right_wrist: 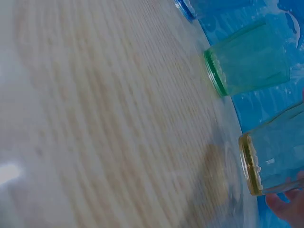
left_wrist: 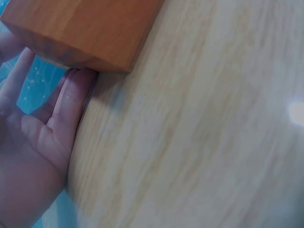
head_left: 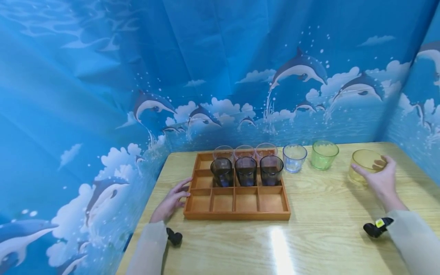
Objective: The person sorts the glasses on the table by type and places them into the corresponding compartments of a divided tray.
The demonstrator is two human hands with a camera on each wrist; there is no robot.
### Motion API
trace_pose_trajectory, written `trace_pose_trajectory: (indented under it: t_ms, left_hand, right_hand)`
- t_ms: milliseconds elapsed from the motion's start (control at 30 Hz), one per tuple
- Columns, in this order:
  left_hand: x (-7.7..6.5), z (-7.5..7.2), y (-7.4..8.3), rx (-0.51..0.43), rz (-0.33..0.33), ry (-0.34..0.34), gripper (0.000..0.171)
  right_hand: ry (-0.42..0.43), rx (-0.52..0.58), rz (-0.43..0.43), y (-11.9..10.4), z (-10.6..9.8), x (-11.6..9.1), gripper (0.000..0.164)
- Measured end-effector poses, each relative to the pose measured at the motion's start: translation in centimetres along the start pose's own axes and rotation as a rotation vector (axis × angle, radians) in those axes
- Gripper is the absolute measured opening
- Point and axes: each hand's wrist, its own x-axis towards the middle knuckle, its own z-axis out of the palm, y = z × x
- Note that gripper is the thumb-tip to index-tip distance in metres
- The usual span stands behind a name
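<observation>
My right hand (head_left: 382,180) grips a yellow glass (head_left: 363,168) round its side, thumb at the near left and fingers at the far right. In the right wrist view the thick base of this yellow glass (right_wrist: 251,164) shows, with fingertips beside it. My left hand (head_left: 172,200) rests with extended fingers against the left side of a wooden compartment tray (head_left: 237,216). The left wrist view shows the fingers at a corner of the tray (left_wrist: 90,35). Three dark glasses (head_left: 246,171) stand in the tray's middle row, and three clear pinkish glasses (head_left: 245,151) stand behind them.
A blue glass (head_left: 294,158) stands just right of the tray, and a green glass (head_left: 324,155) stands between it and the yellow one. All are on a light wooden table (head_left: 323,236). A blue dolphin-print curtain (head_left: 220,68) hangs behind and at both sides.
</observation>
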Motion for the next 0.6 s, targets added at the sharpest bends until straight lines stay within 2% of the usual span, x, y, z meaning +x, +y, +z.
trace_pose_trajectory:
  t_ms: [300,600]
  left_hand:
    - [0.0,0.0,0.0,-0.004,0.005,-0.008,0.055]
    - [-0.1,0.0,0.1,-0.013,0.003,-0.013,0.055]
  right_hand:
    - [-0.029,-0.039,-0.134,-1.3,0.9,-2.7,0.097]
    - [-0.092,0.000,-0.272,-3.6,2.0,-5.5,0.091]
